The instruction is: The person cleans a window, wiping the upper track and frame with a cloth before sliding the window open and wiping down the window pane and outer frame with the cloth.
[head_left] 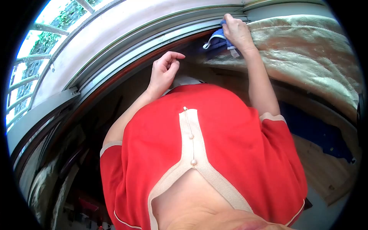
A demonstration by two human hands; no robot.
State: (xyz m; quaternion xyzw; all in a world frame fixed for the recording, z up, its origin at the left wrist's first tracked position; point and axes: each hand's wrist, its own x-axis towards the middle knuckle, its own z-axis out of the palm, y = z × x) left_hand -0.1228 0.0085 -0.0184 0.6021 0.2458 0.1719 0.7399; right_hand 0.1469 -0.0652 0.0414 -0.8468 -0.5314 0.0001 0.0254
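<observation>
My right hand (237,33) is closed round a blue cloth (217,39) with a pale edge and a small white tag. It presses the cloth against the metal window track (184,31) near its right end. Part of the cloth hangs below my fingers. My left hand (164,73) is held in the air below the track. Its fingers are loosely curled, the index finger points right, and nothing shows in them.
A pale shiny curtain (299,46) hangs at the right, close to my right forearm. Window bars (32,58) stand beyond the white sill (126,28) at the upper left. An opened window frame (46,111) juts out at the left. Dark blue fabric (314,130) lies at the lower right.
</observation>
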